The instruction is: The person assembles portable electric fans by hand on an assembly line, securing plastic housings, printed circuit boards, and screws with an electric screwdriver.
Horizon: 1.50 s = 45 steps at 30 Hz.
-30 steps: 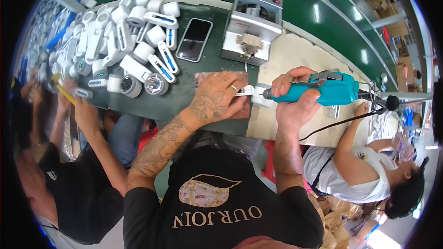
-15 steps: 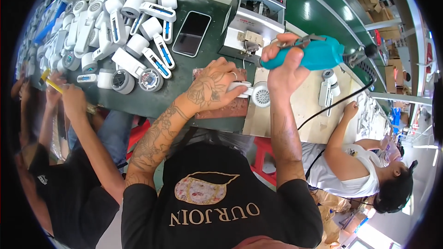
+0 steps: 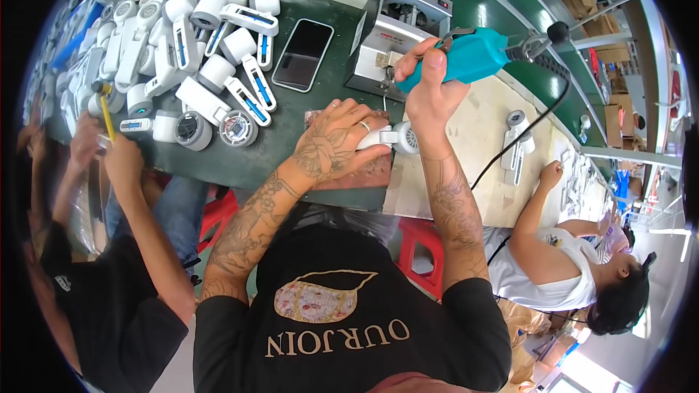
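Observation:
My left hand (image 3: pixel 336 140) is closed on a small white handheld fan (image 3: pixel 408 138). It presses the fan down over a reddish mat (image 3: pixel 358 177), and the fan's round grille end sticks out to the right beside my right wrist. In my right hand (image 3: pixel 435 94) is a teal electric screwdriver (image 3: pixel 472 57), fingers wrapped round its body. Its cable end points up and to the right. The screwdriver's thin bit hangs down near the front of a grey screw-feeder machine (image 3: pixel 399 33), just above and to the right of my left hand. Whether the bit touches anything I cannot tell.
Many white fan parts (image 3: pixel 196 58) are piled at the left. A phone (image 3: pixel 304 54) lies between the pile and the machine. Another fan (image 3: pixel 517 147) rests on the wooden board at right. A black cable (image 3: pixel 520 136) loops down there. Co-workers sit on both sides.
My right hand has shifted left with the screwdriver, its rear end tilting upward. The fan under my left hand has turned, its grille now seen more edge-on. The left co-worker's yellow tool has swung upright.

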Tool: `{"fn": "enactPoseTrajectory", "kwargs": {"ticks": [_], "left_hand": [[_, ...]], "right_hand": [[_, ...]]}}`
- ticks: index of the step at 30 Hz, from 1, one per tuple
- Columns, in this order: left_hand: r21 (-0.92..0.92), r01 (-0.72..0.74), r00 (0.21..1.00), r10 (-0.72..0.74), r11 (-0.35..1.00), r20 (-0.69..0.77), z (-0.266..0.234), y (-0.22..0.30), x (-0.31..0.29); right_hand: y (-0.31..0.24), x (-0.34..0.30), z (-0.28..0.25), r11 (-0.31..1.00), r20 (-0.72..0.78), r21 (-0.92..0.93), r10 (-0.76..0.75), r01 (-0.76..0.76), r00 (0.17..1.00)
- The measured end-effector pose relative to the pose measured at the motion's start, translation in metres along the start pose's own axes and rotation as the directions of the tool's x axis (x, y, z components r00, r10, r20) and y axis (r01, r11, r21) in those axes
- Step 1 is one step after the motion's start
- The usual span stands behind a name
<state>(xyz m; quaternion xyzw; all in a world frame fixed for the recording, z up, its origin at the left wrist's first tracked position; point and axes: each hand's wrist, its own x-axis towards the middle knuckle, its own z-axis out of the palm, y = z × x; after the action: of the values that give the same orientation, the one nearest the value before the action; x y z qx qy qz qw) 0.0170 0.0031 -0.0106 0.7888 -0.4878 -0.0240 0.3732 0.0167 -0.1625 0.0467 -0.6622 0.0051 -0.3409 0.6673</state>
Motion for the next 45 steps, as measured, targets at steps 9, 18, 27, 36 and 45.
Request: {"fn": "enactPoseTrajectory", "kwargs": {"ticks": [9, 18, 27, 36, 45], "left_hand": [[0.011, 0.013, 1.000, -0.013, 1.000, 0.001, -0.001, 0.001, 0.000], [0.037, -0.008, 1.000, 0.008, 0.999, -0.011, -0.002, 0.002, 0.001], [0.119, -0.006, 0.999, 0.000, 0.993, 0.052, -0.005, 0.006, 0.002], [0.066, -0.001, 1.000, 0.000, 0.998, 0.016, -0.007, 0.006, -0.003], [0.019, -0.025, 1.000, 0.025, 0.999, 0.012, -0.004, 0.005, -0.001]], "right_hand": [[-0.031, -0.038, -0.018, 0.994, -0.024, -0.011, 0.105, -0.105, 0.994], [-0.015, -0.046, -0.021, 0.991, 0.019, 0.005, 0.130, -0.130, 0.991], [-0.010, -0.051, -0.018, 0.991, 0.020, 0.060, 0.122, -0.123, 0.992], [-0.021, -0.006, -0.003, 0.999, -0.049, -0.037, -0.031, 0.030, 0.998], [0.010, 0.002, -0.004, 0.986, -0.013, 0.100, -0.133, 0.134, 0.991]]}}
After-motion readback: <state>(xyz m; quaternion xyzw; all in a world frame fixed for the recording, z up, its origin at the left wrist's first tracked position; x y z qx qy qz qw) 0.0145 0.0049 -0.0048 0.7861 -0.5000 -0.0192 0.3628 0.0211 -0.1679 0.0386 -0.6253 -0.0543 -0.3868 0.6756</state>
